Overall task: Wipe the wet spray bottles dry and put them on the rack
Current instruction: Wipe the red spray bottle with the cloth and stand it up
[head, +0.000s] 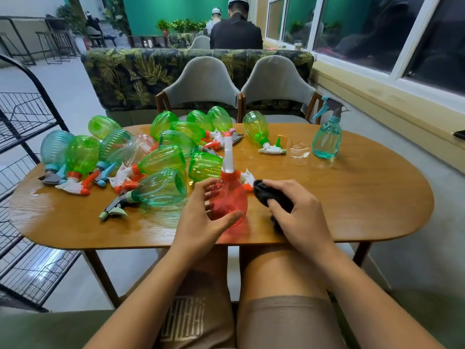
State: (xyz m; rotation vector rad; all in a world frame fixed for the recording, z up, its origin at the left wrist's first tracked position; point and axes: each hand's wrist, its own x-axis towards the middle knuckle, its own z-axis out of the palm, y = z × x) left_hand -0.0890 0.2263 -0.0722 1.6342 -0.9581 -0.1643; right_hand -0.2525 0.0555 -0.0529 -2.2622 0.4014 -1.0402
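A red spray bottle (230, 195) stands upright near the front edge of the wooden table (352, 197), its white and orange trigger head pointing up. My left hand (201, 217) curls round its left side, thumb across the front. My right hand (297, 210) grips a black cloth (266, 195) just right of the bottle. Several green, teal and pink spray bottles (161, 157) lie on their sides across the left and middle of the table. One teal bottle (327, 137) stands upright at the far right. A black wire rack (22, 122) stands left of the table.
Water films the tabletop in patches, with a puddle near the upright teal bottle. Two grey chairs (203, 81) face me across the table, a patterned sofa behind them. A window sill runs along the right. People sit in the background.
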